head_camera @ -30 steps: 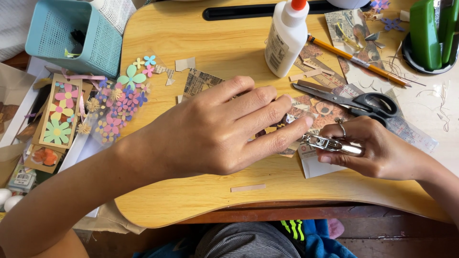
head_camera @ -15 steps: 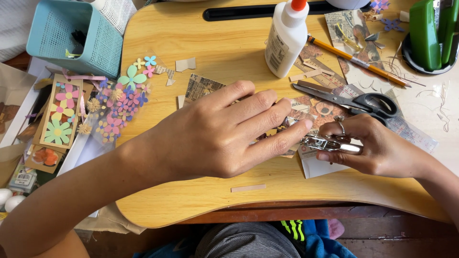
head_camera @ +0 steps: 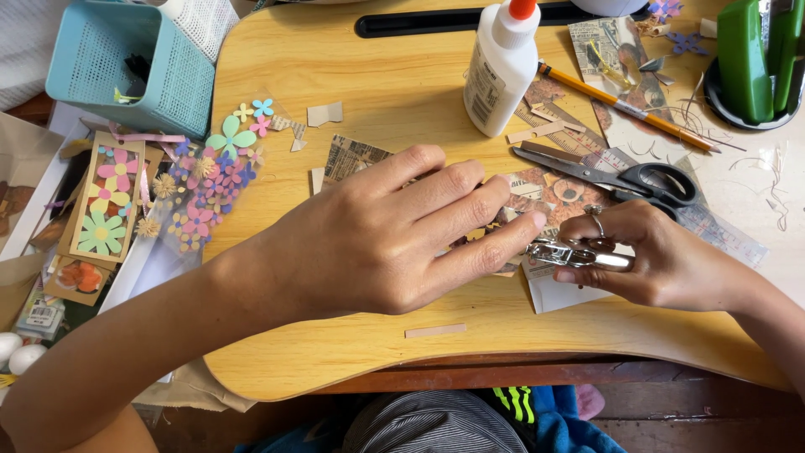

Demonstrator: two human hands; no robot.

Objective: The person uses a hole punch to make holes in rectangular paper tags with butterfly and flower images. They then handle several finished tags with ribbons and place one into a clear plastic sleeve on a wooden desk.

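Paper scraps (head_camera: 537,189) lie spread over the middle of the wooden surface (head_camera: 394,92), and both hands work on them. The left hand (head_camera: 394,235) lies palm down across the printed pieces, its fingers (head_camera: 495,243) stretched out close together and pressing them flat. The right hand (head_camera: 650,256) has its fingers curled around a small silver metal punch (head_camera: 579,254), pinching it at the edge of the scraps; what sits inside the tool's mouth is hidden, so I cannot tell whether paper is in it.

To do this well, the flat hand should keep the paper from sliding while the tool's mouth is lined up squarely over the chosen spot, and the squeeze should be one firm, straight press, with the left fingertips kept out of its bite.

A white glue bottle (head_camera: 501,67) with an orange cap stands upright behind the hands, a printed label on its side. Black-handled scissors (head_camera: 620,176) lie just beyond the right hand, with an orange pencil (head_camera: 625,107) further back. At the left edge, a clear packet of pastel paper flowers (head_camera: 214,180) rests beside a flat tan card of larger flowers (head_camera: 105,205). A teal basket (head_camera: 126,63) stands at the back left.
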